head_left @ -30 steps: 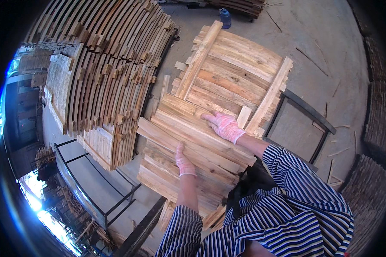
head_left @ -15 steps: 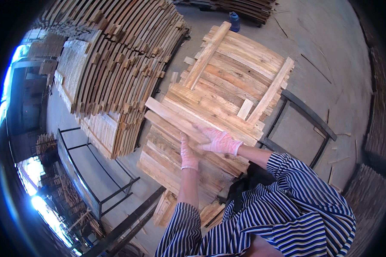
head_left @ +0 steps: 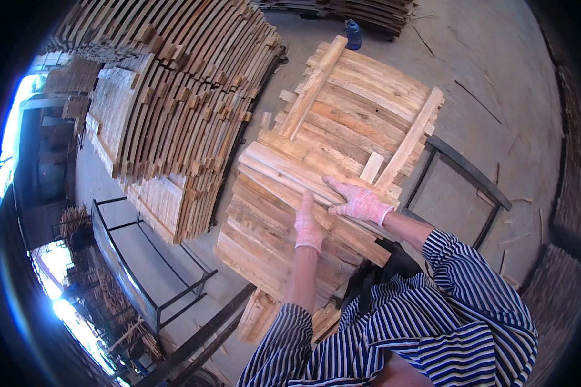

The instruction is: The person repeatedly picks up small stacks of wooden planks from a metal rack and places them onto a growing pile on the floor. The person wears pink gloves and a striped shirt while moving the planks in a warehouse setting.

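Both my hands wear pink-and-white knit gloves. My left hand (head_left: pixel 309 227) is at the near edge of a long wooden slat (head_left: pixel 271 183), its thumb side on top and its other fingers hidden underneath. My right hand (head_left: pixel 363 202) lies further right, closed over a second slat (head_left: pixel 279 161) beside the first, with the thumb on the far side. These slats lie side by side along the near edge of a slatted wood panel (head_left: pixel 361 97) with two cross battens. More loose boards (head_left: pixel 258 238) are layered below my hands.
Tall stacks of slatted panels (head_left: pixel 193 109) stand at left. A dark metal frame (head_left: pixel 471 171) sits to the right, another metal rack (head_left: pixel 129 258) at lower left. A blue jug (head_left: pixel 353 35) stands on the floor beyond the panel. A short wood block (head_left: pixel 371 166) rests on the panel.
Both hands and the slats have shifted right in the picture. The upper slat, earlier raised and angled away from the other, now lies down beside it.
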Motion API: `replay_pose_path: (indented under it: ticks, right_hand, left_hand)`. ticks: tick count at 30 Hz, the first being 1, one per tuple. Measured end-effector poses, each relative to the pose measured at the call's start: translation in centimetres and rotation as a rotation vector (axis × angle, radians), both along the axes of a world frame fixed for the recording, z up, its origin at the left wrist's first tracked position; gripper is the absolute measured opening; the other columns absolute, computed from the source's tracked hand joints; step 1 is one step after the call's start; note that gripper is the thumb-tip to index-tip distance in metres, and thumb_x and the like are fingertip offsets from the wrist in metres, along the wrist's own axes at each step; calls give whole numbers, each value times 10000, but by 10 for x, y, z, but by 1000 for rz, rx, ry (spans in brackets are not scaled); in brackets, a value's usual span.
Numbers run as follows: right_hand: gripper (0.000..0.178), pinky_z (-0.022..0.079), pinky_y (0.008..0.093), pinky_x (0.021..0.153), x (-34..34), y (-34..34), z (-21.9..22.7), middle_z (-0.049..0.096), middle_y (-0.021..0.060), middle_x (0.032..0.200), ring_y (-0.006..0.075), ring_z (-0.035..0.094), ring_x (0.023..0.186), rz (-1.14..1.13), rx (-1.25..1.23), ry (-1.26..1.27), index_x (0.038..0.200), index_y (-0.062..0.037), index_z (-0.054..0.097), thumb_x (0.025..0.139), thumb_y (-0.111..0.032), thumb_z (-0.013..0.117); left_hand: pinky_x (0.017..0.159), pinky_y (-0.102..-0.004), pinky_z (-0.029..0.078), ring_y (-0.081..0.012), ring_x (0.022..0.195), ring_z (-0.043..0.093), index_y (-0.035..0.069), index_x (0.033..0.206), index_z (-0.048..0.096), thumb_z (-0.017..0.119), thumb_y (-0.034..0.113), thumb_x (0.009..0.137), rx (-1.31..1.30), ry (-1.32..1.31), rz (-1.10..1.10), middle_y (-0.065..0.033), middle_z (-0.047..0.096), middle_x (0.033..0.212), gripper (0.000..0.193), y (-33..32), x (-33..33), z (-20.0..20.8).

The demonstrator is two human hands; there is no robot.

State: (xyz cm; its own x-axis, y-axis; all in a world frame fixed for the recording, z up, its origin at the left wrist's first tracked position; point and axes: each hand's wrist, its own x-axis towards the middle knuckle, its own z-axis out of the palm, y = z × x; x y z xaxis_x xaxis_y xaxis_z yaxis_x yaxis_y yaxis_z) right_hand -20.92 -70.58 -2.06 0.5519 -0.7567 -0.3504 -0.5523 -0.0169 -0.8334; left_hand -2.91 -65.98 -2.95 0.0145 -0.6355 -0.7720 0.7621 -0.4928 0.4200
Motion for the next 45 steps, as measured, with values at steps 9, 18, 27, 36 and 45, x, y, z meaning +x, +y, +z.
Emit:
replay_pose_path:
  ticks: [9, 18, 27, 36, 45]
  right_hand:
    - [800, 541, 429, 939, -33, -70, -19, 627, 203, 1248, 384, 634, 1130, -118, -151, 139, 1572, -284, 358, 857, -430, 686]
    - [508, 459, 541, 983, -29, -55, -45, 595, 156, 1317, 358, 615, 1145, 51, -411, 377, 1463, -238, 498, 994, -431, 530]
    - [499, 501, 448, 1036, -19, -78, 2, 566, 170, 1312, 365, 574, 1192, -37, -155, -170, 1467, -284, 519, 976, -320, 602]
    - [413, 372, 411, 1156, -44, -88, -97, 545, 173, 1454, 349, 497, 1351, -127, -296, 104, 1420, -156, 578, 1047, -304, 484]
    - [426, 358, 389, 1161, -46, -83, -124, 577, 142, 1446, 309, 511, 1347, -66, -325, 75, 1428, -65, 573, 1073, -269, 455]
  left_hand:
    - [933, -423, 517, -247, 1087, 584, 118, 1358, 546, 613, 565, 965, 101, -281, -57, -71, 585, 1248, 600, -20, 31, -48]
    - [1053, -507, 444, -278, 1254, 522, 156, 1421, 513, 537, 679, 948, 240, -329, -85, -60, 560, 1385, 705, -32, 24, -35]
    - [1184, -526, 302, -359, 1450, 322, 73, 1572, 263, 599, 730, 844, -136, -640, -495, -196, 295, 1597, 1037, -84, -34, 15]
    - [1235, -591, -21, -449, 1550, -16, -5, 1610, 30, 813, 717, 627, -219, -1628, -1132, -276, 19, 1673, 1450, -65, 2, -66]
    - [1250, -563, 68, -439, 1550, 78, 27, 1593, 188, 807, 613, 675, -282, -1503, -957, -239, 175, 1659, 1253, -37, 7, -50]
